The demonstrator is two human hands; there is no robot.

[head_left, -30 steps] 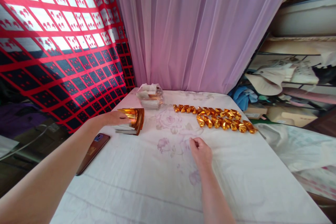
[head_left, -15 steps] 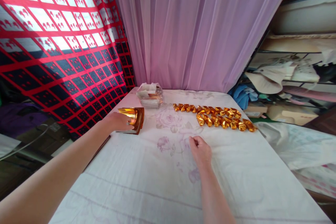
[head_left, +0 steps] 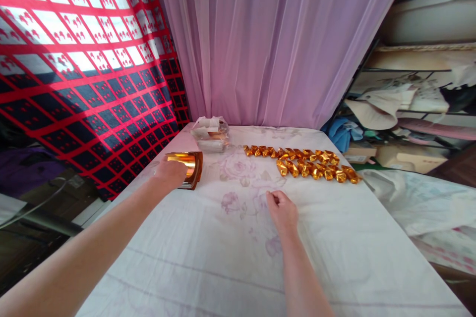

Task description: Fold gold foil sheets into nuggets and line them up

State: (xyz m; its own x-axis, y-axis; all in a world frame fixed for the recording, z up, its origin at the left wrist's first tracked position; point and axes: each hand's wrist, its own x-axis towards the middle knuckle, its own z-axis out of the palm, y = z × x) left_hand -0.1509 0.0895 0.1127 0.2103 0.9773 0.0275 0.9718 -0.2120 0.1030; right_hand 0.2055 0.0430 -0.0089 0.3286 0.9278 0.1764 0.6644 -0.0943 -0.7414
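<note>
At the table's left side lies a stack of shiny gold foil sheets (head_left: 193, 171), its sheets bowed. My left hand (head_left: 169, 174) is over the left part of this stack, fingers bent against the top gold sheet and partly hidden behind the back of the hand. My right hand (head_left: 283, 210) rests on the tablecloth near the middle, fingers curled in with the thumb against them; nothing shows in it. Beyond it, folded gold foil pieces stand in two rows, a back row (head_left: 290, 153) and a front row (head_left: 316, 172).
A clear plastic bag (head_left: 211, 134) with packed contents stands behind the gold stack. A flowered white tablecloth (head_left: 208, 257) covers the table. Purple curtains (head_left: 260, 44) hang at the back, a red patterned cloth (head_left: 92, 69) at the left. Cluttered shelves (head_left: 409, 84) stand at the right.
My left forearm has swung a little to the right, and the hand has turned over the gold stack. My right hand stays in place; the view has shifted slightly.
</note>
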